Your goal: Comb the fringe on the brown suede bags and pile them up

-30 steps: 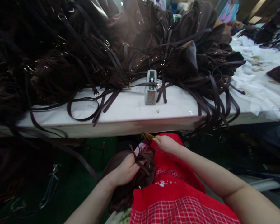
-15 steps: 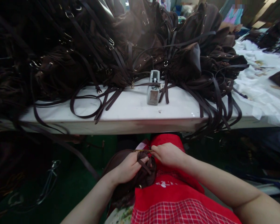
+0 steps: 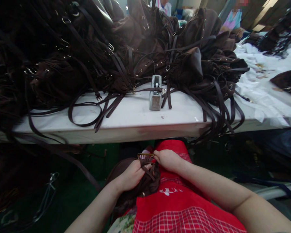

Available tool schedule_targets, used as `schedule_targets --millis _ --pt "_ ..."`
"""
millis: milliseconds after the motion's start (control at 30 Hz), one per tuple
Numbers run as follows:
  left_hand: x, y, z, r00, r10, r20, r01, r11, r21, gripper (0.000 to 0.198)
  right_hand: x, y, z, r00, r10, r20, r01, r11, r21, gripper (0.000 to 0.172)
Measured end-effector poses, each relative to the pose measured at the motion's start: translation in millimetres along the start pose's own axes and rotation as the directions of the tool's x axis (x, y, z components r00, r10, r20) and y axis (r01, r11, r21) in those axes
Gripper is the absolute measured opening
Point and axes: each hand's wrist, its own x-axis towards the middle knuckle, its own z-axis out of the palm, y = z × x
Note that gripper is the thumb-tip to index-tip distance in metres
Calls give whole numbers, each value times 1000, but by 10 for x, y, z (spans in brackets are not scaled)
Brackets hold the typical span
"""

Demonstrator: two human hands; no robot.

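Observation:
On my lap lies a dark brown drawstring bag [image 3: 150,186], its gathered top and thin ties bunched up. My left hand [image 3: 130,176] is closed on this gathered part, with a tie looping over the fingers. My right hand [image 3: 168,159] pinches a thin amber-brown brush [image 3: 146,154], which looks like a toothbrush. The brush points left, just above the left fingers and the bag's top. Pale bristles seem to show under its far end. A red apron [image 3: 174,204] with a checked pocket lies under and beside the bag.
A heap of dark brown bags [image 3: 135,45] with straps and metal rings covers much of the white table [image 3: 126,118]. A grey tape dispenser [image 3: 155,94] stands near the table's edge. White wrapping sheets [image 3: 257,84] lie right. Straps hang over the edge. Other people [image 3: 232,21] are behind.
The brush has risen slightly off the bag's top and more of it shows. The left hand keeps its grip. The whole view has shifted a little.

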Motion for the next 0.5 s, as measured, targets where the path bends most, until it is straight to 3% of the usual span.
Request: schedule_targets --millis 167,333,400,500 --pt "-112 -29 20 990 53 -127 -45 997 68 30 131 235 157 997 72 1 -71 993 90 40" --pt "-110 -285 11 962 -105 -253 35 963 -268 33 -38 303 -59 979 117 -167 -81 974 210 45" --pt "-87 -360 9 945 -163 -284 56 935 -350 32 -249 213 -173 964 63 -257 16 956 294 43" --pt "-60 -368 -2 938 -186 -294 60 918 -391 32 -565 6 -286 931 -122 -344 257 888 381 36"
